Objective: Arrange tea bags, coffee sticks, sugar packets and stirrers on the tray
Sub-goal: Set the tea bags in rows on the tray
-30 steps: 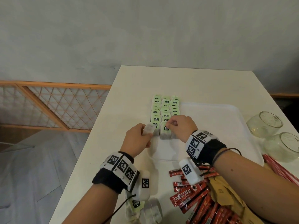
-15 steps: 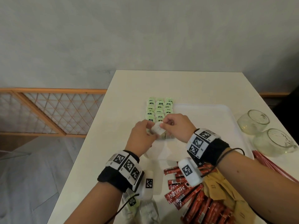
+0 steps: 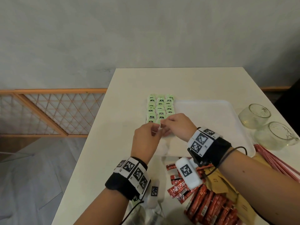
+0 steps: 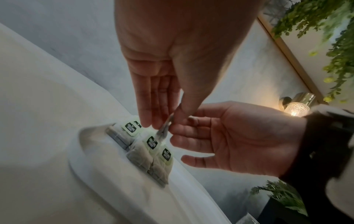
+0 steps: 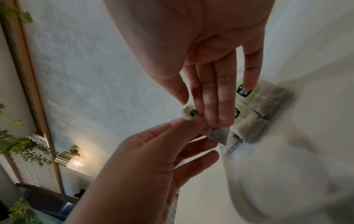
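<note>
Green-tagged tea bags lie in three rows on the left end of the white tray. Just above the rows' near end, both hands hold one tea bag between them. My left hand pinches its tag with thumb and forefinger. My right hand pinches the pouch with fingertips pointing down. In the left wrist view the tea bag hangs over the nearest bags of the rows.
Red coffee sticks and brown sugar packets are piled on the table near me. Red stirrers lie at the right, behind them two glasses. Loose tea bags lie under my left wrist. The table's left edge is close.
My left hand brought a tea bag from beside the rows toward my right hand, which left the row's end. Both hands now pinch that bag together, slightly nearer to me.
</note>
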`<action>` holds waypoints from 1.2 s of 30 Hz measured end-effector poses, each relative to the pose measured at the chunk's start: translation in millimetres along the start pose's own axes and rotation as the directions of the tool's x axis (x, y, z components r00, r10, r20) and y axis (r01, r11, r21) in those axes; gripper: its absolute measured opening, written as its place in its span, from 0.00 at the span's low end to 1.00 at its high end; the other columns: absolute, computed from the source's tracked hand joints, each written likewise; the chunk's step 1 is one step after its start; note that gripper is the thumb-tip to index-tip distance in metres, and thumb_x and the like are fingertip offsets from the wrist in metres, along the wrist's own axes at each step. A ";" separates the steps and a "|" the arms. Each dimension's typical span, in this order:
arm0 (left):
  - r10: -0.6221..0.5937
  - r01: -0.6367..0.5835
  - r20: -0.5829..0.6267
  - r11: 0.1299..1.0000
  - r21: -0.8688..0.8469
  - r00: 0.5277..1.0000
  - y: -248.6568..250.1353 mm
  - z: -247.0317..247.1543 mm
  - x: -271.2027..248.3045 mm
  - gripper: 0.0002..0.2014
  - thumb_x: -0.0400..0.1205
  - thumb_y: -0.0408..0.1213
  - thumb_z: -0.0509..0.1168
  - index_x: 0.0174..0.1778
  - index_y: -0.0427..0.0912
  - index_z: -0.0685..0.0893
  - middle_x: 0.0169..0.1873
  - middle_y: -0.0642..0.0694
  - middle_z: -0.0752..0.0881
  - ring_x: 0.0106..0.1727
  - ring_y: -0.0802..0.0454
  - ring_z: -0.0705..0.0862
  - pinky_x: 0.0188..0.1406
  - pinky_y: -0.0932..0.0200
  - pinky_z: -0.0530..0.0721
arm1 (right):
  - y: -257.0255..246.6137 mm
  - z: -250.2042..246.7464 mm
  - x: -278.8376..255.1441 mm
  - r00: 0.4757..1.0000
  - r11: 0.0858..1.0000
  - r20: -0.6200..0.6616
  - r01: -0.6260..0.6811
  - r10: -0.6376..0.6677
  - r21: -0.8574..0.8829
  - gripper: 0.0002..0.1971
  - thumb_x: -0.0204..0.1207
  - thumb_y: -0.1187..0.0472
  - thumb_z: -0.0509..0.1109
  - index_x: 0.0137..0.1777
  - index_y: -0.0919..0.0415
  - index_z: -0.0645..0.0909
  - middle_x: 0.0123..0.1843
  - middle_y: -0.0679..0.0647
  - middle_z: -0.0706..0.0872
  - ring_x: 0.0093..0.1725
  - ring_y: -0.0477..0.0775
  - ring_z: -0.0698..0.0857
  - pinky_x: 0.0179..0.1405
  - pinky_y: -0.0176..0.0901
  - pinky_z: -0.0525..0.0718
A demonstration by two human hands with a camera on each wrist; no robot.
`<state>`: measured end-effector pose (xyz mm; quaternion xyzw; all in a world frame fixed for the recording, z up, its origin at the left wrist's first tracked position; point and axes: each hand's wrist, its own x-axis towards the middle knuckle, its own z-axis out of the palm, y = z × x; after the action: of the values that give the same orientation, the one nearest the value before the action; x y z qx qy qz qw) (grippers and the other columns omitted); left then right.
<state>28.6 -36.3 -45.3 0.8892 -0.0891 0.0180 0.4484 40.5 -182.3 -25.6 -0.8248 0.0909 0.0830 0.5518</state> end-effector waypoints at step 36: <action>-0.200 0.196 0.229 0.980 0.039 0.953 -27.5 -46.7 26.5 0.11 0.78 0.43 0.74 0.55 0.49 0.85 0.46 0.53 0.87 0.45 0.54 0.84 0.41 0.61 0.78 | 47.9 -34.8 -45.4 0.994 0.945 -0.070 -0.105 0.088 -0.309 0.09 0.77 0.48 0.71 0.50 0.52 0.82 0.45 0.49 0.89 0.43 0.50 0.87 0.52 0.50 0.85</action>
<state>61.6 13.3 -36.3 0.8931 -0.0509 -0.1301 0.4277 -13.8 -229.7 -44.6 -0.8982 0.1321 0.1004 0.4072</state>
